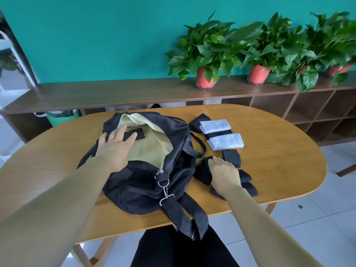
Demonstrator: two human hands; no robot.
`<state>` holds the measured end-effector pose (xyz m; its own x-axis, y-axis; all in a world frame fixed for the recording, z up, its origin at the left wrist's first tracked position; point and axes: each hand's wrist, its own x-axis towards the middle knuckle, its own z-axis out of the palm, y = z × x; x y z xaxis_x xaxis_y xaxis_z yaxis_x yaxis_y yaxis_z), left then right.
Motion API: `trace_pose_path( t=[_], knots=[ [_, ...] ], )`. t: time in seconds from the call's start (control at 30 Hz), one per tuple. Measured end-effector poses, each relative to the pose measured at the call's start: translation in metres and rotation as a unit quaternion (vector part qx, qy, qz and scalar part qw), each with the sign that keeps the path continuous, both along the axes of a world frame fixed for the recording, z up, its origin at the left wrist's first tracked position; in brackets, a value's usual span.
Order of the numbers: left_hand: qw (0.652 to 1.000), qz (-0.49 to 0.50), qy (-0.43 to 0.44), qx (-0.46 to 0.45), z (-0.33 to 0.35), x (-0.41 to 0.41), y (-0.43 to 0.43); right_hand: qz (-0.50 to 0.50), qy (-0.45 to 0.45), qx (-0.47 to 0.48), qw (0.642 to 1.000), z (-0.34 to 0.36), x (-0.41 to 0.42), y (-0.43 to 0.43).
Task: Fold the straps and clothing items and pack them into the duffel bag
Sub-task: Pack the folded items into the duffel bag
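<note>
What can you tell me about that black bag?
The duffel bag is black soft fabric with mesh-like panels, slumped on the wooden table. Its top zip is open, showing pale yellow lining. A metal clip at the near end joins a black strap hanging over the table's edge. The left hand rests with straight fingers at its opening.

1 bag [146,182], 2 wht cloths [214,126] [225,141], 4 plants [206,47]
</note>
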<state>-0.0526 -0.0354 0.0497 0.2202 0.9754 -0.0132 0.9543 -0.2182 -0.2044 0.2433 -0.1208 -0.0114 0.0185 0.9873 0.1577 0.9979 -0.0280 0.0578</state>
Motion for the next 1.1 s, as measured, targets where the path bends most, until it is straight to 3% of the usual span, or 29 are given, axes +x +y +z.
trace_pose_path(
  t=[0.33,0.57,0.73,0.87,1.0,1.1],
  knots=[
    [0.999,0.029,-0.014,0.002,0.009,-0.023,0.003,-0.048,0.04,0.065,0.996,0.004,-0.002,-0.002],
    [0.998,0.038,-0.048,0.002,0.001,-0.044,0.017,-0.064,0.084,0.202,0.974,0.039,-0.027,0.008],
    [0.997,0.027,-0.078,0.012,-0.008,-0.055,0.029,0.052,0.1,0.274,0.955,0.062,-0.096,0.032],
    [0.996,0.011,-0.092,0.005,-0.018,-0.063,0.041,0.147,0.086,0.207,0.964,0.053,-0.165,0.063],
    [0.994,0.001,-0.112,-0.005,-0.026,-0.068,0.052,0.135,0.055,0.06,0.987,0.036,-0.211,0.104],
    [0.994,-0.014,-0.11,0.008,-0.032,-0.072,0.059,0.125,0.054,0.038,0.99,0.021,-0.227,0.131]
  ],
)
